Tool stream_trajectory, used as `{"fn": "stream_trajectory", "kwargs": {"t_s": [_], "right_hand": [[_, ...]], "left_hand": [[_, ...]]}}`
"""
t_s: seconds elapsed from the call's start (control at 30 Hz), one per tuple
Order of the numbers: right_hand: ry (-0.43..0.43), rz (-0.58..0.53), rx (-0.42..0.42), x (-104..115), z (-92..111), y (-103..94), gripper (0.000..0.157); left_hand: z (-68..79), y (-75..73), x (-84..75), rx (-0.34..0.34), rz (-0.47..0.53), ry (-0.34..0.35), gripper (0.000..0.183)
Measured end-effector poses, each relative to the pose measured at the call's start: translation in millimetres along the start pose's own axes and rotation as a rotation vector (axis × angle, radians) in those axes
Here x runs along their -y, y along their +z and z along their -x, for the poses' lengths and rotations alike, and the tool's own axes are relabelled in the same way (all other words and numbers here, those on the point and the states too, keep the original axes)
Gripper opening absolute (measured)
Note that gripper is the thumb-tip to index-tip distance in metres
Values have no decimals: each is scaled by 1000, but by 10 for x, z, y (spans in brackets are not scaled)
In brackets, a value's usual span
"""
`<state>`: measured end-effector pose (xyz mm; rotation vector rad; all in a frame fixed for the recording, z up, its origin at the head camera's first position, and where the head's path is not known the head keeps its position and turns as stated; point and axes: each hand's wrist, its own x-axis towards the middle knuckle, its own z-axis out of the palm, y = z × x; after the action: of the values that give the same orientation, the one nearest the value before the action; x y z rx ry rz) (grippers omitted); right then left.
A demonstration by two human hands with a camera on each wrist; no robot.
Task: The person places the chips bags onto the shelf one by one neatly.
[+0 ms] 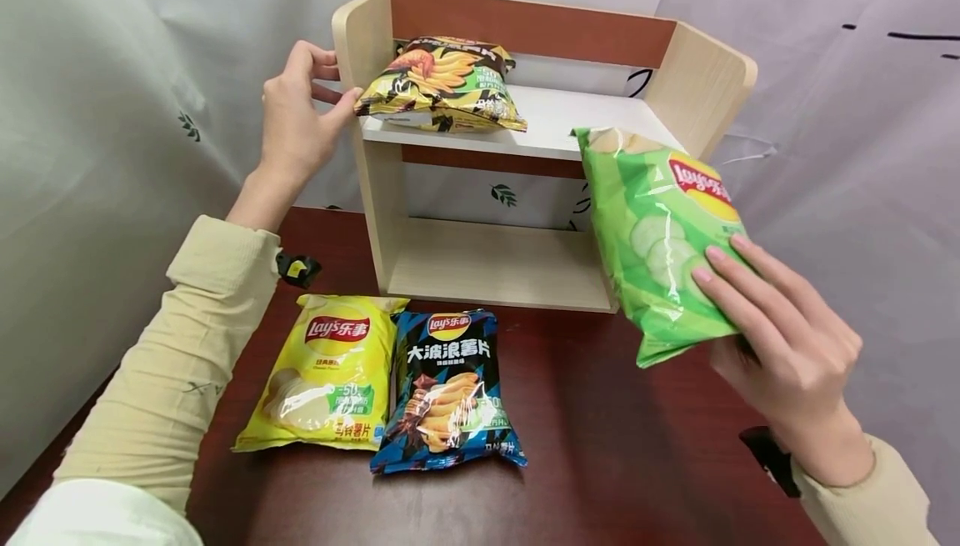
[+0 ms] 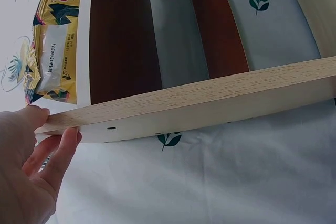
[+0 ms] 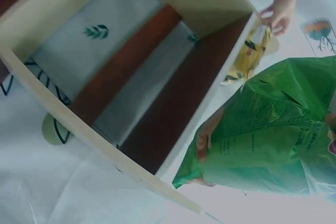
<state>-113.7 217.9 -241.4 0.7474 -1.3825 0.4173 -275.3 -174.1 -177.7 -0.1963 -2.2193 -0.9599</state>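
With its thumb and fingers on either side, my left hand [image 1: 300, 117] pinches the front edge of the left side panel [image 2: 210, 86] of a small wooden shelf [image 1: 498, 267]. Beside the thumb, a yellow-and-black bag of potato chips [image 1: 450, 83] lies on the shelf's white upper board [image 1: 558, 117]. My right hand [image 1: 795, 346] grips a green bag of Lay's cucumber chips [image 1: 648, 271], raised in front of the shelf's right side. In the right wrist view the green bag [image 3: 262, 135] fills the right part, and most of the hand is hidden behind it.
A yellow bag of Lay's chips [image 1: 326, 371] and a blue-and-black bag of chips [image 1: 453, 396] lie side by side on the dark red table [image 1: 600, 438], in front of the shelf. Pale cloth [image 1: 135, 71] with leaf prints hangs behind and beside it.
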Motion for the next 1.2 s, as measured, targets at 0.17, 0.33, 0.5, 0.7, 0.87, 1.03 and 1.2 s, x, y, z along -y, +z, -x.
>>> {"fn": "stream_trajectory", "kwargs": {"t_s": [0.17, 0.33, 0.5, 0.7, 0.87, 1.03, 1.2], "right_hand": [[17, -4, -23, -140, -41, 36, 27], [29, -18, -12, -199, -136, 108, 26], [34, -41, 2, -216, -233, 187, 26], [34, -1, 39, -271, -325, 277, 37], [-10, 44, 161, -353, -385, 361, 44], [-25, 66, 290, -478, -419, 441, 42], [-33, 98, 352, -607, -436, 506, 42]], "left_hand": [[2, -16, -7, 4, -6, -2, 37], [2, -5, 20, -6, 19, -8, 36], [0, -4, 38, -15, 27, -11, 36], [-4, 4, 26, -16, 18, -1, 36], [4, 6, 23, -25, 18, -1, 35], [6, 0, 11, -29, 11, -3, 35], [-1, 6, 2, -25, 1, 0, 35]]}}
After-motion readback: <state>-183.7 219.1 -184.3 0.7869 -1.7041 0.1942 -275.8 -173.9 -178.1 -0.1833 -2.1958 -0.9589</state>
